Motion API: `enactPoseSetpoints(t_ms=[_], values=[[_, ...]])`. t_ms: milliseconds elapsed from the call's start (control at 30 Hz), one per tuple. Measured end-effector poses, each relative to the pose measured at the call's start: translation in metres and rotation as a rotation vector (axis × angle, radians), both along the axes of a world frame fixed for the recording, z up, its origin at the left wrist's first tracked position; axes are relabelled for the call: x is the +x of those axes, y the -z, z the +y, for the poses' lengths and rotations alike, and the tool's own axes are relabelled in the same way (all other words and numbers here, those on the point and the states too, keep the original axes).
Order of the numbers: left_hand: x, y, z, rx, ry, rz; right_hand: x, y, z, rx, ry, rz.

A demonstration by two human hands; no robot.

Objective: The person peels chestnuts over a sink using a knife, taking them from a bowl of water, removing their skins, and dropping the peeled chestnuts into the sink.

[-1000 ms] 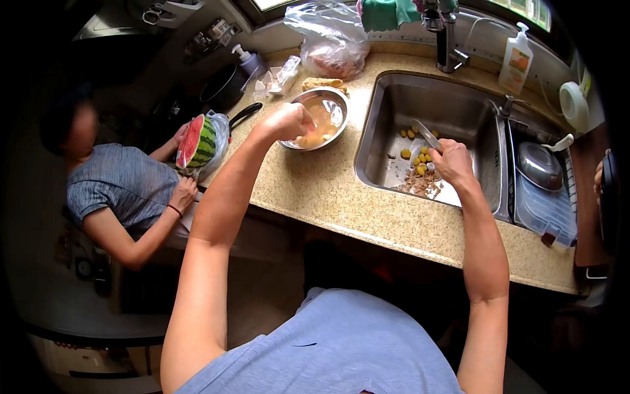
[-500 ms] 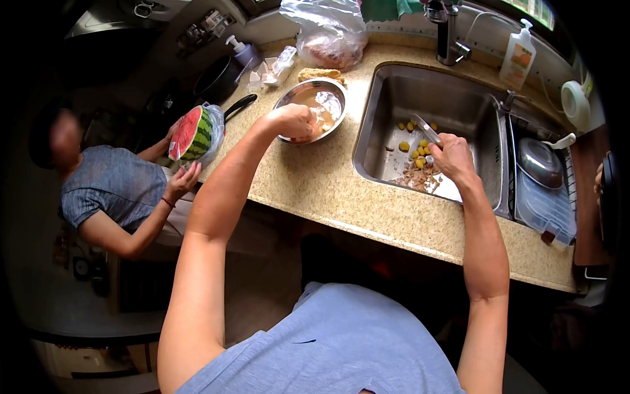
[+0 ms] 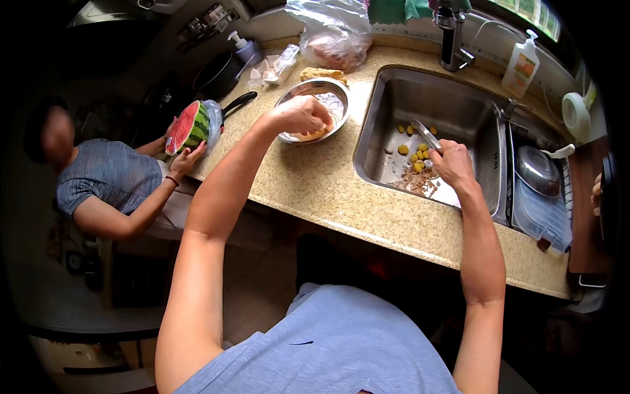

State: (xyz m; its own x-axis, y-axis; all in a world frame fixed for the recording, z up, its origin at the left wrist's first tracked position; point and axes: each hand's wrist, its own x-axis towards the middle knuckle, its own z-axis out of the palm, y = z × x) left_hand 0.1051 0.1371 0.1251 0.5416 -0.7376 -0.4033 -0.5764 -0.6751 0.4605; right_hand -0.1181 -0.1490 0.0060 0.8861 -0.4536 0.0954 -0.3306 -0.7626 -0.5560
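the metal bowl (image 3: 344, 98) sits on the speckled bench (image 3: 315, 180) just left of the sink (image 3: 433, 88), and the person's left hand (image 3: 303, 115) reaches over it with fingers bent down inside the rim, though i can't tell from here whether they're pinched on anything. the right hand (image 3: 453, 161) has its fingers wrapped round a knife (image 3: 428, 136), blade slanting over the sink, where yellow pieces (image 3: 418, 156) and brownish scraps (image 3: 415, 181) lie on the bottom. farther off to the left, another person (image 3: 115, 177) holds a cut watermelon (image 3: 187, 129) in both hands.
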Motion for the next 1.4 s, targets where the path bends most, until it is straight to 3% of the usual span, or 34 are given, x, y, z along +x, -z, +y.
enactPoseSetpoints(t_ms=[333,467,533,667,800,867,933,1133,1400], values=[[0.001,-0.011,0.001,0.063,0.026,0.049,-0.002,0.003,-0.001,0.007,-0.009,-0.031],[-0.003,-0.013,0.004,-0.390,-0.260,0.013,-0.001,0.007,-0.002,-0.037,-0.027,-0.036],[-0.011,-0.012,-0.004,-0.579,-0.238,0.075,0.000,0.008,-0.003,-0.004,-0.005,-0.011],[-0.063,0.007,-0.055,-0.872,-0.222,0.426,0.001,0.014,-0.004,0.105,0.056,-0.103],[-0.088,0.075,-0.115,-0.994,-0.469,1.005,0.005,0.013,-0.003,0.192,0.046,-0.183],[-0.091,0.103,-0.136,-0.963,-0.652,1.131,0.005,0.009,0.000,0.361,0.062,-0.231],[-0.092,0.120,-0.147,-0.892,-0.711,1.091,0.005,0.005,0.001,0.407,0.057,-0.226],[-0.087,0.124,-0.145,-1.002,-0.613,1.332,0.004,0.003,0.010,0.345,-0.002,-0.265],[-0.092,0.114,-0.142,-0.785,-0.417,1.156,0.004,0.004,0.007,0.425,0.041,-0.344]])
